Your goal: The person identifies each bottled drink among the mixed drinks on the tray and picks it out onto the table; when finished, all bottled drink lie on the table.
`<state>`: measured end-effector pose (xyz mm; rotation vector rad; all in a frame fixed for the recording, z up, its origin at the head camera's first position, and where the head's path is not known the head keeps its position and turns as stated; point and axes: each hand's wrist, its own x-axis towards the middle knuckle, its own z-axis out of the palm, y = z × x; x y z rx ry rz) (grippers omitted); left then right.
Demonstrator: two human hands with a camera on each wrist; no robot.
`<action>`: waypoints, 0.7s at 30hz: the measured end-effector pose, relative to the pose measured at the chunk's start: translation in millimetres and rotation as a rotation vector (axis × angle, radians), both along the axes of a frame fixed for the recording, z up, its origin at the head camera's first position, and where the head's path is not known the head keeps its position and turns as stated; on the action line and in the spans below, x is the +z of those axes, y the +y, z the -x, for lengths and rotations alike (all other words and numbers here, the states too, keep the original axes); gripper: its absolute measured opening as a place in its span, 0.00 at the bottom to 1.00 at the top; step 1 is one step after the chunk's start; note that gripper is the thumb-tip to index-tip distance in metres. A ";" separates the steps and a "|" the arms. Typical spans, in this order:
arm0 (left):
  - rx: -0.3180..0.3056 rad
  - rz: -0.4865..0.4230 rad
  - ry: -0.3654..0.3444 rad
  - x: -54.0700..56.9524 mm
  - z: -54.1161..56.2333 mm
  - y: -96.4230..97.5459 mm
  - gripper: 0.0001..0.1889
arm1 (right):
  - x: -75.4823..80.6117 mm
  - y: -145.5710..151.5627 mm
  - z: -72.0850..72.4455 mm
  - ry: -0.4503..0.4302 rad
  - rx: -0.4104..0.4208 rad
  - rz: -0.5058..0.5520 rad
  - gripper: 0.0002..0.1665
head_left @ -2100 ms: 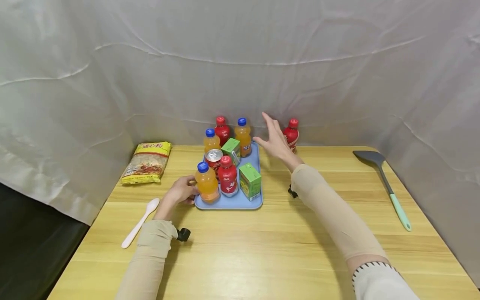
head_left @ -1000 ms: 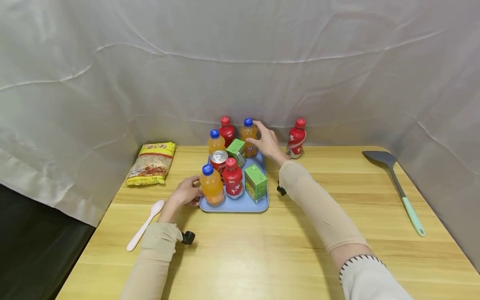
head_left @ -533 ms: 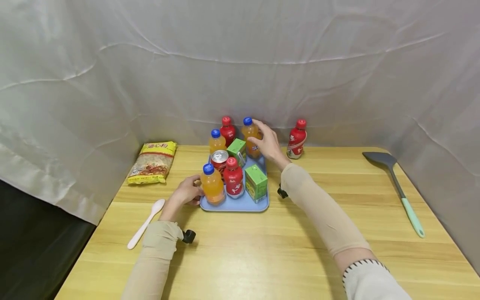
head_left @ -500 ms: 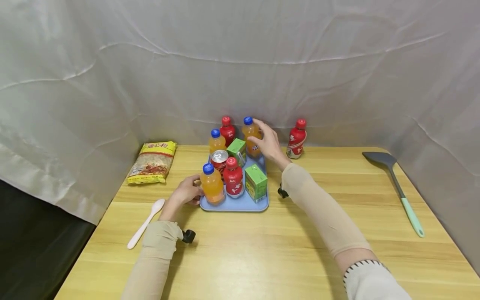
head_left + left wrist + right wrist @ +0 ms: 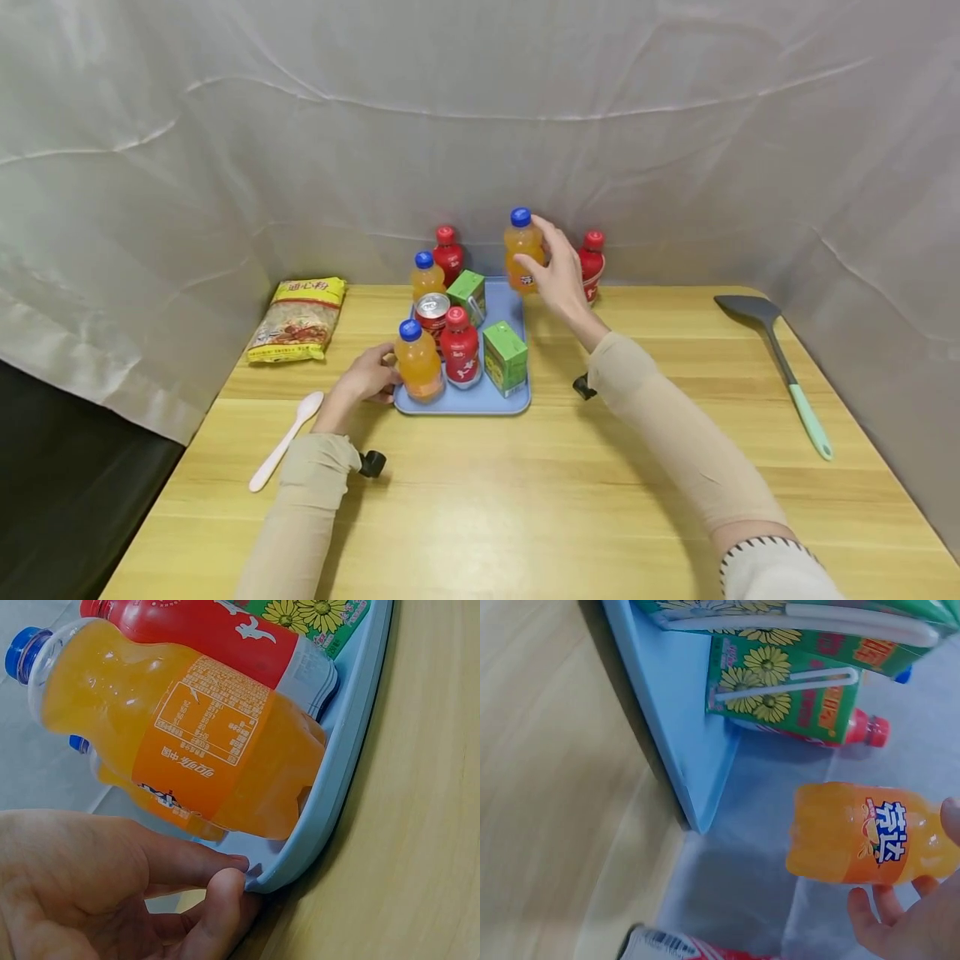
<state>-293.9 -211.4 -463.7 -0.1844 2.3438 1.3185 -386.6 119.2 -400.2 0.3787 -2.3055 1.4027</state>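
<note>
In the head view, the right hand (image 5: 562,279) grips an orange bottle (image 5: 523,254) raised by the far right corner of the blue tray (image 5: 480,403), near a red bottle (image 5: 592,265) that a sideways swing might knock. In the left wrist view, the left hand (image 5: 97,885) pinches the tray's rim, and a tug could topple the near orange bottle (image 5: 195,735). In the right wrist view, the raised bottle's base hangs unsupported, so a slack grip could drop it

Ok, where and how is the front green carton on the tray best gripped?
Probably by the upper half of the green carton, pinched across its front and back faces, coming in from the right. It stands upright with flat sides; a red bottle stands close on its left, while its right faces the edge of the tray.
</note>
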 end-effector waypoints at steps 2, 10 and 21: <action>0.000 0.001 0.002 0.2 -0.2 -0.1 0.30 | 1.9 7.2 -5.0 -0.002 -0.008 0.003 0.38; -0.015 -0.008 0.006 -0.4 -0.9 -0.6 0.31 | 7.1 38.5 -25.2 -0.003 -0.032 0.028 0.38; -0.007 -0.014 -0.017 1.5 -1.2 1.1 0.34 | 1.7 91.6 -46.5 -0.050 -0.121 0.038 0.38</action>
